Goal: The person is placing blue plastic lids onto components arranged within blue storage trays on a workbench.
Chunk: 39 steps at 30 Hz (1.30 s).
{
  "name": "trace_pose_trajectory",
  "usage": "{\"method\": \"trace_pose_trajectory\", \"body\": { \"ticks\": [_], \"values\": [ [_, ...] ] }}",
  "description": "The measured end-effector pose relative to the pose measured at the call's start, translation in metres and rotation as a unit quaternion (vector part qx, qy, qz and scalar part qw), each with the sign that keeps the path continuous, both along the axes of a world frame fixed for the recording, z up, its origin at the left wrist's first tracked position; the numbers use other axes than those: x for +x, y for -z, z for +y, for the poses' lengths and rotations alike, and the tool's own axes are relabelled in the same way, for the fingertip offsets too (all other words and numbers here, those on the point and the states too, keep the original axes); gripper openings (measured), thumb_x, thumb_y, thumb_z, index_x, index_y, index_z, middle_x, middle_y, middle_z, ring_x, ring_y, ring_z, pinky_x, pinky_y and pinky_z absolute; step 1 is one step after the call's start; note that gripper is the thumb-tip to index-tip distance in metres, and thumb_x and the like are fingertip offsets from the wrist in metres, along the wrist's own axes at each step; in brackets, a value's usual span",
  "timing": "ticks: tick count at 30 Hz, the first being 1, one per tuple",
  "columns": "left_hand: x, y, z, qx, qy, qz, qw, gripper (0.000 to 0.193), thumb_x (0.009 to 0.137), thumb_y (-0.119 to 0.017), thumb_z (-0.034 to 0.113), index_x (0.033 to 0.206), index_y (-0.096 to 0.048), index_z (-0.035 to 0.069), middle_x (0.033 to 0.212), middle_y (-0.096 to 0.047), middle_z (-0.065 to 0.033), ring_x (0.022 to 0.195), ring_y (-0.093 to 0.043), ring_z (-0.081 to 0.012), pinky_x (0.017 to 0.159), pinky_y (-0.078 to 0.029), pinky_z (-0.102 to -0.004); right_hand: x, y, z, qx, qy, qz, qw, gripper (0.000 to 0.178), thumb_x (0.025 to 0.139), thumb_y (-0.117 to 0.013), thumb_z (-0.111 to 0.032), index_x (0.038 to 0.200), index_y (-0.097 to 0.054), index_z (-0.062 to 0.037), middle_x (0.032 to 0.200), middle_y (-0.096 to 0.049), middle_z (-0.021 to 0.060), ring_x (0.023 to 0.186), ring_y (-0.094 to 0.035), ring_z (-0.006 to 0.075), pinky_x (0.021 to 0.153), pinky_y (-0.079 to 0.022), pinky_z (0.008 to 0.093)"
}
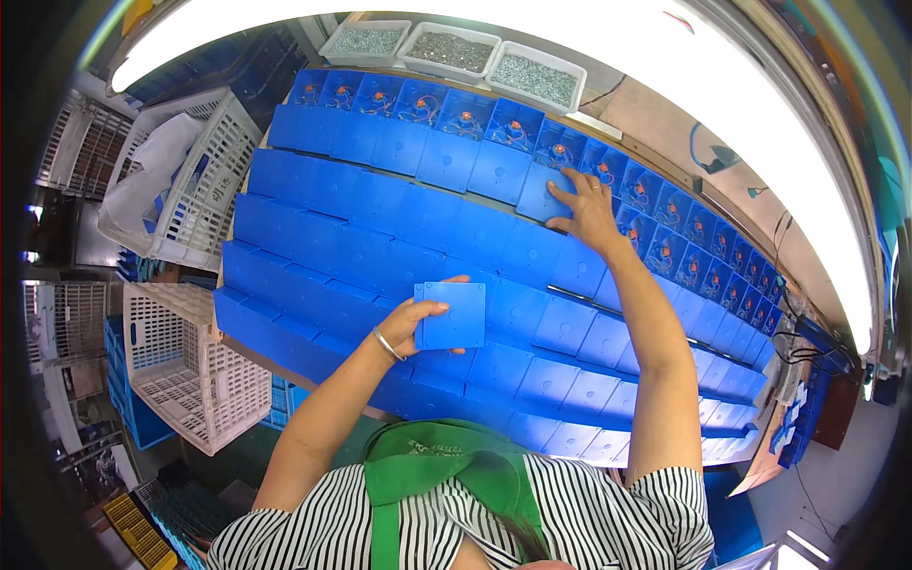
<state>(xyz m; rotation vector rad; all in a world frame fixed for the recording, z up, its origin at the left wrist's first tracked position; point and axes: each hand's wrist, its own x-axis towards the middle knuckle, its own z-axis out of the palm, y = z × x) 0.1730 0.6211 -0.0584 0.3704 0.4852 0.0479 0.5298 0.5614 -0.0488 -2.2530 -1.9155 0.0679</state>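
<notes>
My left hand [407, 326] grips a stack-like square blue plastic cover [459, 316], thumb on top and fingers beneath; whether it is one piece or several I cannot tell. It is held over the rows of blue panels. Farther off and to the right, my right hand [594, 217] has its fingers apart, with fingertips at a square blue cover [535, 192] in front of the open boxes. Next to those fingertips, an open blue box [560, 152] shows a red-orange part and thin wires inside.
Several rows of blue panels [380, 204] span the bench. Open wired boxes [665, 252] continue along the right. Three white trays [538, 76] of small metallic pieces stand at the back. White crates [195, 370] are stacked at the left. A bright lamp [807, 123] arches overhead.
</notes>
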Motion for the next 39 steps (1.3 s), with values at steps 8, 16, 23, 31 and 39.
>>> {"method": "trace_pose_trajectory", "body": {
  "ticks": [8,16,23,31,39],
  "values": [
    [-0.011,0.006,0.002,-0.015,-0.023,-0.021,0.999,0.068,0.086,-0.059,0.013,0.147,-0.030,0.007,0.134,-0.047,-0.0193,0.113,-0.057,-0.0392,0.080,-0.056,-0.0591,0.000,0.001,0.005,0.009,0.044,0.051,0.998,0.058,0.062,-0.085,-0.026,0.118,-0.068,-0.0257,0.138,-0.048,0.0087,0.125,-0.044,0.0314,0.105,-0.033,0.0497],
    [-0.010,-0.003,0.006,-0.007,-0.017,-0.022,1.000,0.067,0.086,-0.059,0.014,0.147,-0.031,0.008,0.134,-0.048,-0.0186,0.112,-0.058,-0.0369,0.081,-0.056,-0.0564,-0.056,0.009,0.082,0.009,0.035,0.010,0.999,0.081,0.074,-0.078,-0.030,0.144,-0.039,-0.0158,0.146,-0.042,0.0123,0.134,-0.039,0.0321,0.107,-0.031,0.0583],
    [-0.026,0.008,0.000,-0.017,-0.020,-0.021,0.999,0.069,0.086,-0.060,0.013,0.147,-0.030,0.006,0.136,-0.046,-0.0191,0.113,-0.058,-0.0375,0.080,-0.056,-0.0575,-0.062,-0.008,0.096,-0.135,0.045,0.064,0.988,0.089,0.070,-0.080,-0.034,0.146,-0.037,-0.0186,0.141,-0.045,0.0162,0.130,-0.043,0.0345,0.107,-0.029,0.0589],
    [-0.017,-0.006,0.008,-0.003,-0.086,-0.016,0.996,0.064,0.086,-0.057,0.007,0.145,-0.033,0.005,0.131,-0.051,-0.0198,0.109,-0.060,-0.0383,0.082,-0.056,-0.0573,-0.105,-0.045,0.055,0.054,-0.097,0.080,0.991,0.081,0.068,-0.081,-0.034,0.139,-0.046,-0.0135,0.137,-0.049,0.0174,0.124,-0.047,0.0363,0.105,-0.035,0.0536],
    [0.009,-0.013,0.000,0.122,-0.077,0.042,0.989,0.044,0.086,-0.064,0.005,0.127,-0.051,0.000,0.116,-0.062,-0.0145,0.103,-0.065,-0.0250,0.088,-0.056,-0.0407,-0.146,-0.083,-0.042,-0.048,-0.260,0.192,0.945,0.077,0.066,-0.082,-0.035,0.132,-0.054,-0.0079,0.140,-0.043,0.0205,0.125,-0.042,0.0407,0.104,-0.040,0.0474]
  ]
}}
